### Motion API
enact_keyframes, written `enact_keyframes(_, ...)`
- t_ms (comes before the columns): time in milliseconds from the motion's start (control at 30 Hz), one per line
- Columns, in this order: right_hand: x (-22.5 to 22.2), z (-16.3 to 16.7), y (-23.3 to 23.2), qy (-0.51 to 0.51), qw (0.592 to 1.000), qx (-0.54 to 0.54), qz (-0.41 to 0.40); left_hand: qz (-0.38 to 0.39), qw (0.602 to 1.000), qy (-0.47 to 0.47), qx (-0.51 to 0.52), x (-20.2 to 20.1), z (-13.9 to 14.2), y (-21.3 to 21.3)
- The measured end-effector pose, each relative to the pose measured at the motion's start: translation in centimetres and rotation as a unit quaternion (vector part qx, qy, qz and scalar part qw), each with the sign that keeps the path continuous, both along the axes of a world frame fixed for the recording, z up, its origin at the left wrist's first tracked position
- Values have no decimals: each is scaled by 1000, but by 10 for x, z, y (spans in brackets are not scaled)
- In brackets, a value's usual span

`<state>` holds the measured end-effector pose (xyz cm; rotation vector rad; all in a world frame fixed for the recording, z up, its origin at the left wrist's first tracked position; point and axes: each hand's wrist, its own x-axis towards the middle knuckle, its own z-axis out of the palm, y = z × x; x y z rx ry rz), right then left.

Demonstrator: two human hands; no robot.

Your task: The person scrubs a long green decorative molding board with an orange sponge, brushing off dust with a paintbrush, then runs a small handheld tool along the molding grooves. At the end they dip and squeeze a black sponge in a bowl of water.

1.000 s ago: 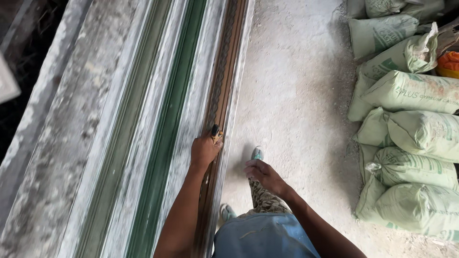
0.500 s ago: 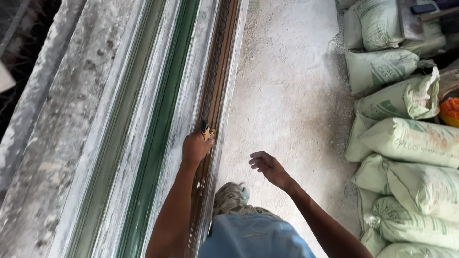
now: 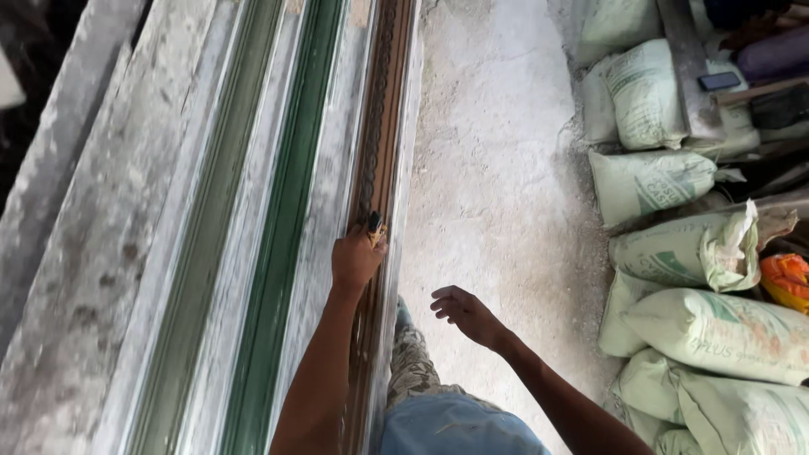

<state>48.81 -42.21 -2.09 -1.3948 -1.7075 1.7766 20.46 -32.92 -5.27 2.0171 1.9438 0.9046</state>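
My left hand (image 3: 356,259) rests on a long brown moulded strip (image 3: 381,109) that runs away from me, and it grips a small dark and yellow tool (image 3: 374,225) pressed against the strip. To the right, my right hand (image 3: 466,313) hangs over the dusty floor with its fingers spread and nothing in it. Beside the brown strip lie long green moulds (image 3: 291,194) and pale grey, cement-crusted moulds (image 3: 126,211), all parallel.
Filled pale green sacks (image 3: 666,181) are stacked along the right edge, with an orange object (image 3: 785,278) and a dark phone (image 3: 719,81) among them. The pale concrete floor (image 3: 497,168) stretches between the moulds and the sacks. My leg and foot (image 3: 410,358) show below.
I have walked forward along the moulds; my left hand with the tool has slid further up the brown strip. My right hand has lifted away from my body and spread its fingers.
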Motion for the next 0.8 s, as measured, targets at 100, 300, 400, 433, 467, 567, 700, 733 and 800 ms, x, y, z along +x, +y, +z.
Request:
enact_keyframes(100, -4, 12, 61, -9, 1000, 8, 7, -9, 999, -18, -26, 3, 1, 51)
enact_keyframes(300, -8, 16, 171, 39, 999, -9, -37, -22, 1000, -20, -4, 7, 2, 151)
enact_keyframes(400, -12, 3, 223, 43, 999, 18, -2, -29, 999, -17, -4, 13, 1, 195)
enact_keyframes(433, -17, -3, 243, 46, 999, 22, 11, -24, 1000, -3, 7, 11, 2, 211)
enact_keyframes(467, -16, -7, 265, 45, 998, 29, 23, -21, 1000, 7, 21, 16, 3, 232)
enact_keyframes(567, -15, -18, 333, 96, 995, 31, 24, -7, 1000, 16, 18, 23, 7, 286)
enact_keyframes(700, -12, -24, 423, 54, 998, -34, -11, -18, 997, 32, -65, 25, 19, 358)
enact_keyframes(733, -12, -25, 445, 94, 995, -14, -7, -21, 997, 45, -59, 26, 20, 372)
enact_keyframes(800, -17, -30, 473, 97, 995, 5, -8, -16, 997, 45, -57, 29, 23, 390)
